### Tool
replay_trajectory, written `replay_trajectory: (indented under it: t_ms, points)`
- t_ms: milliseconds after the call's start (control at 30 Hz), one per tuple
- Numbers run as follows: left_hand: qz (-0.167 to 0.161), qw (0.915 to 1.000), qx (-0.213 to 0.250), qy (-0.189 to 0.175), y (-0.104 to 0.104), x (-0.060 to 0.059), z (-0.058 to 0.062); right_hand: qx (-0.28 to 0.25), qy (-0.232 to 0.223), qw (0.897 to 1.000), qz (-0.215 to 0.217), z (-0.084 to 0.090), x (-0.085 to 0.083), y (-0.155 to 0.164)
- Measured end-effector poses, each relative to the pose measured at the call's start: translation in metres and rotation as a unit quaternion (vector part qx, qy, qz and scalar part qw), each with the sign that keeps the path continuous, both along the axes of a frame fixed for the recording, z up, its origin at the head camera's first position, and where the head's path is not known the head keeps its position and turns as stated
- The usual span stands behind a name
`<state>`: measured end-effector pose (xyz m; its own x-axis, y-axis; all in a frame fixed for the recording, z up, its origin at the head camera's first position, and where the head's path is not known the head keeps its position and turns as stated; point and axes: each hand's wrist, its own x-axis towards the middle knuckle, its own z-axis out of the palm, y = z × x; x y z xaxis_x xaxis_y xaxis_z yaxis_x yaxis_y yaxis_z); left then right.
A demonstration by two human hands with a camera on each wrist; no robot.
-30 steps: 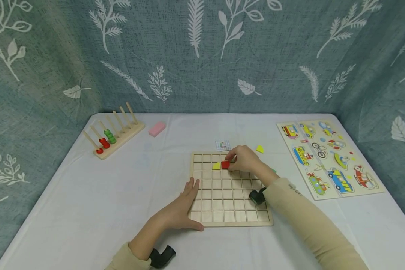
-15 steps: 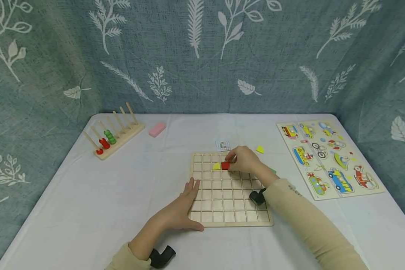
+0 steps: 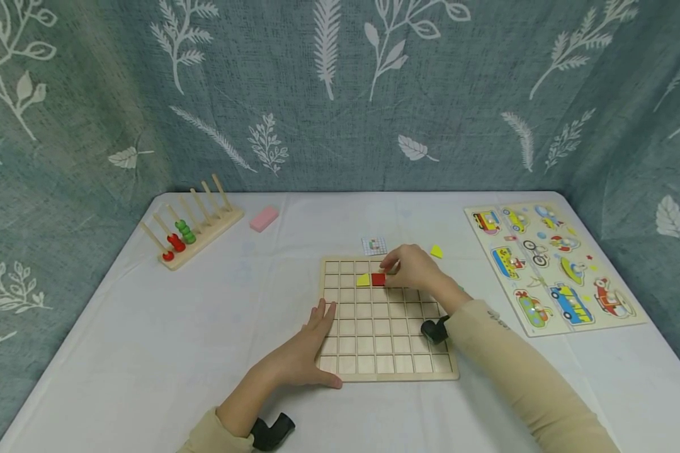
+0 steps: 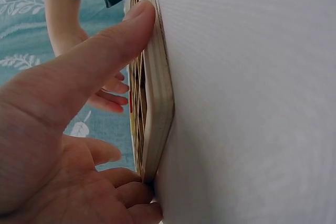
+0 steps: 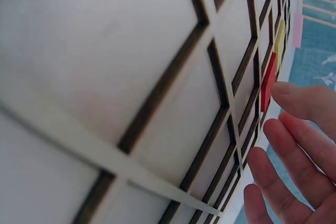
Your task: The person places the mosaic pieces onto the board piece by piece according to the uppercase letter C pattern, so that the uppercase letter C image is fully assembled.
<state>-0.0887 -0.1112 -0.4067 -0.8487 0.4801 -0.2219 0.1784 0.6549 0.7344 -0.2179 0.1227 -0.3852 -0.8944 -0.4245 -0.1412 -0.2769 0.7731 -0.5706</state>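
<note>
Red tile (image 3: 378, 279) lies towards 12 o'clock on the grid board (image 3: 365, 327), with the yellow piece (image 3: 363, 280) at its 9 o'clock. At the tile's 3 o'clock, the right hand (image 3: 413, 269) is half open, fingers apart, one fingertip touching the tile; no pinch shows. At the board's 8 o'clock, the left hand (image 3: 303, 355) spreads along the edge, seemingly to steady it. Whether the tile sits fully down is hard to tell, so light, even pressure across its middle seems best, without nudging the yellow piece.
</note>
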Motion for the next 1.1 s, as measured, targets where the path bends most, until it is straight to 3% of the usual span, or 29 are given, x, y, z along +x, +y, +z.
replay_trajectory:
  t_ms: [567, 1100]
  points:
    - [-0.001, 1.0, 0.0, 0.001, 0.0, 0.001, 0.0, -0.018, -0.005, 0.999, -0.033, 0.004, -0.002, 0.019]
    - [-0.001, 0.9999, -0.012, -0.001, 0.001, 0.0, 0.001, 0.018, 0.015, 0.997, -0.069, 0.014, -0.019, 0.048]
